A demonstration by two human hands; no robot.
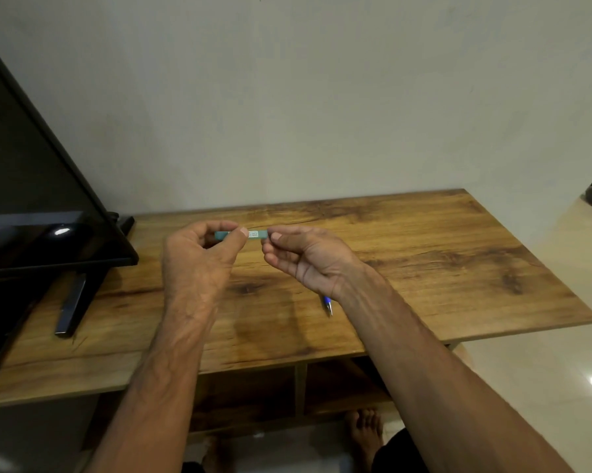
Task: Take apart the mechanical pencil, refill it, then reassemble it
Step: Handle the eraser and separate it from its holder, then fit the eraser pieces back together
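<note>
Both hands were up over the table (424, 254), above its middle and toward the back edge. Between them was a small teal refill case (253, 234) with a white label, held roughly level and clear of the table top.

Left hand (199, 254): thumb and curled fingers pinched the case's left half, with the thumb on the near side. Right hand (308, 257): thumb and forefinger pinched the case's right end, palm turned up, other fingers loosely curled. Couldn't tell whether the case's cap was on or off because the fingertips covered that end.

The pencil (328, 304) lay flat on the table, nearer the front edge than the hands and a bit right of the table's centre. Only its blue front section and metal tip showed, with the tip toward the front edge. The rest was hidden behind the right wrist, and neither hand touched it.

A dark screen (31, 199) stood at the table's left end, tilted, with one flat stand foot (72, 305) on the wood. An open shelf (253, 390) sat under the table top. Bare feet (366, 435) were on the floor in front of the table, with pale glossy floor tiles (543, 387) past its right end.
</note>
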